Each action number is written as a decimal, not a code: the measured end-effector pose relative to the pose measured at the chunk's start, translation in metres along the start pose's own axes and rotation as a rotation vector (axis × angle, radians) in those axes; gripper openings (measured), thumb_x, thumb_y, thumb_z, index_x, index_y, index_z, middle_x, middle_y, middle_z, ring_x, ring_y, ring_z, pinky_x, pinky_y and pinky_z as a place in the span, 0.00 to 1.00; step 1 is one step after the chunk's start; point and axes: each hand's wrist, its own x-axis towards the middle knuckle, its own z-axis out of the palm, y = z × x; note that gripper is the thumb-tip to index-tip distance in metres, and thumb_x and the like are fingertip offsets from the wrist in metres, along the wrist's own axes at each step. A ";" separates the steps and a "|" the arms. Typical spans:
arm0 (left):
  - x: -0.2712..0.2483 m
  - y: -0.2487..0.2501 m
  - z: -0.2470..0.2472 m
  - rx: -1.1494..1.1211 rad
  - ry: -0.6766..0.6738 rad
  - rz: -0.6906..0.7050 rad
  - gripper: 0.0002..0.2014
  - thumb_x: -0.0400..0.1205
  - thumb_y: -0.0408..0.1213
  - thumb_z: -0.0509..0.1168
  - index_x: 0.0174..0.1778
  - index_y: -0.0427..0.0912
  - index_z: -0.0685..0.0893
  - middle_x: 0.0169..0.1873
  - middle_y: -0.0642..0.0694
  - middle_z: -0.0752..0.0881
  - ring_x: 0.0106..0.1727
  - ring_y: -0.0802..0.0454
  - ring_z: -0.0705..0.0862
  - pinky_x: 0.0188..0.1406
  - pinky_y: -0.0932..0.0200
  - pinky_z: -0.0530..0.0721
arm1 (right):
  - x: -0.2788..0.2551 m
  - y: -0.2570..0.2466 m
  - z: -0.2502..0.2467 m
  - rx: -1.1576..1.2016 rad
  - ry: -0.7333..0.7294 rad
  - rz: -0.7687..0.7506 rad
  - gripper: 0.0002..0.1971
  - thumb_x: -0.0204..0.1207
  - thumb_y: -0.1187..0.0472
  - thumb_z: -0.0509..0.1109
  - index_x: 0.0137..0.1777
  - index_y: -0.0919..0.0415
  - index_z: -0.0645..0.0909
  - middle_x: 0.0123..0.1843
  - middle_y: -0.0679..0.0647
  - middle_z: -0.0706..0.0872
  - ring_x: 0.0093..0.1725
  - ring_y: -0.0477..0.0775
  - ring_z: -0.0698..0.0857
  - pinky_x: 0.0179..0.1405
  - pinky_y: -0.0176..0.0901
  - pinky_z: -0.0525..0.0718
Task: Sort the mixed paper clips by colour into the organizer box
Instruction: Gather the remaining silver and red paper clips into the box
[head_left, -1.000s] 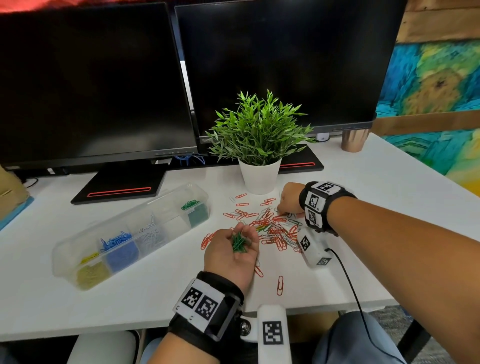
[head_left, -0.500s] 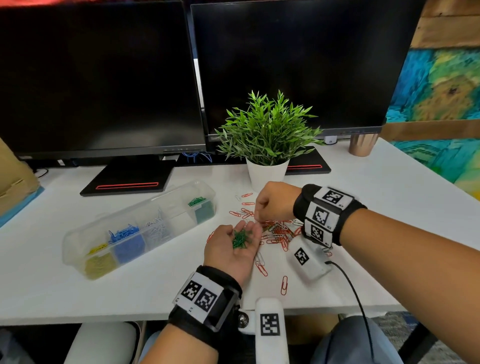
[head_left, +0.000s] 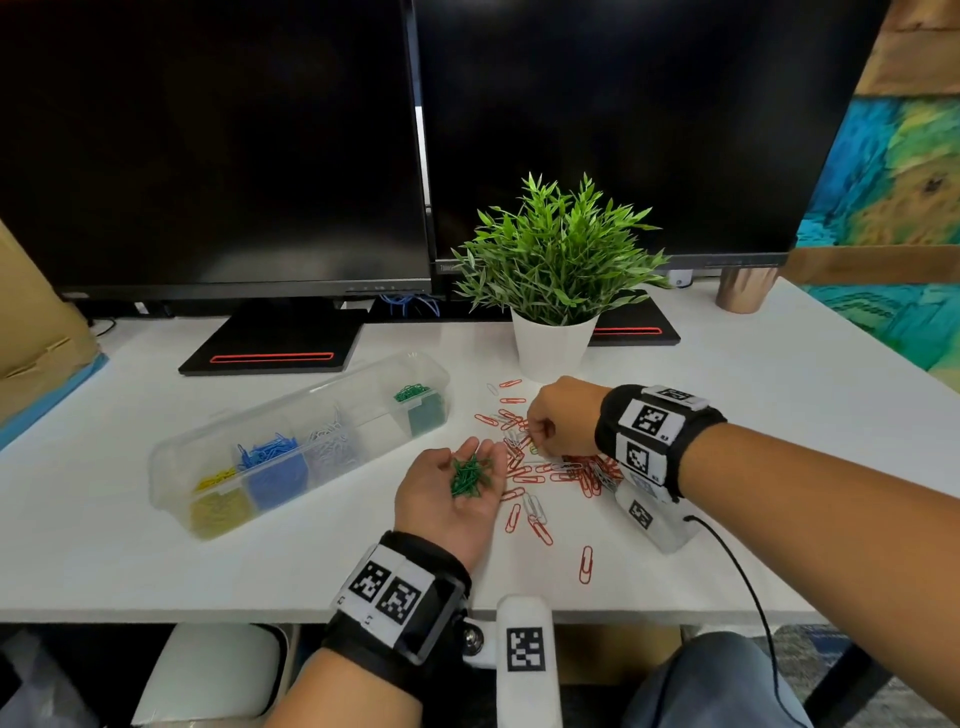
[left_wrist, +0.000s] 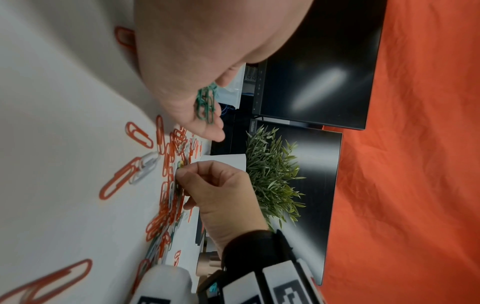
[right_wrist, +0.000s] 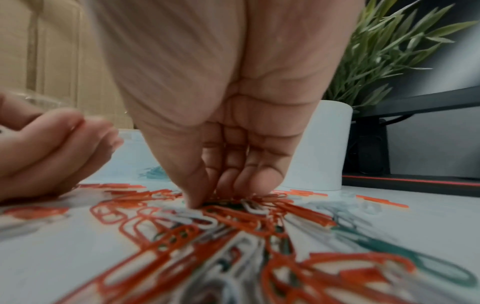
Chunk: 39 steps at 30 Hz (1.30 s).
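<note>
The left hand (head_left: 451, 499) lies palm up just beside the near-left edge of the paper clip pile (head_left: 550, 467), fingers relaxed, cupping green clips (head_left: 470, 475) as it did a second ago. The right hand (head_left: 561, 415), which a second ago worked the pile's far right side, has moved to its left part, curled fingertips (right_wrist: 197, 197) pinching down into the clips. The organizer box (head_left: 291, 447) sits left of the pile.

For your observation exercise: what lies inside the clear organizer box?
In the organizer box: yellow clips, blue clips, white clips, green clips. One compartment looks empty.
</note>
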 end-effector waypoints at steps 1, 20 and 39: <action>0.001 0.000 -0.001 -0.007 0.005 0.004 0.10 0.85 0.32 0.56 0.55 0.31 0.79 0.51 0.34 0.80 0.55 0.39 0.81 0.42 0.40 0.87 | 0.001 -0.002 0.000 -0.027 -0.027 0.000 0.09 0.76 0.66 0.64 0.47 0.64 0.86 0.44 0.56 0.87 0.46 0.54 0.82 0.37 0.37 0.76; -0.002 -0.001 0.002 -0.023 0.022 0.033 0.12 0.84 0.30 0.58 0.61 0.30 0.79 0.53 0.33 0.81 0.49 0.39 0.84 0.47 0.41 0.88 | 0.000 0.010 -0.013 0.841 0.097 0.079 0.05 0.71 0.76 0.73 0.44 0.69 0.85 0.31 0.60 0.89 0.24 0.51 0.84 0.27 0.40 0.86; -0.009 0.000 0.001 -0.001 0.027 0.018 0.08 0.83 0.31 0.57 0.55 0.33 0.78 0.52 0.35 0.78 0.49 0.42 0.81 0.49 0.46 0.88 | 0.009 0.012 -0.004 0.331 0.026 0.197 0.09 0.79 0.66 0.63 0.42 0.59 0.83 0.43 0.55 0.84 0.42 0.53 0.81 0.40 0.41 0.80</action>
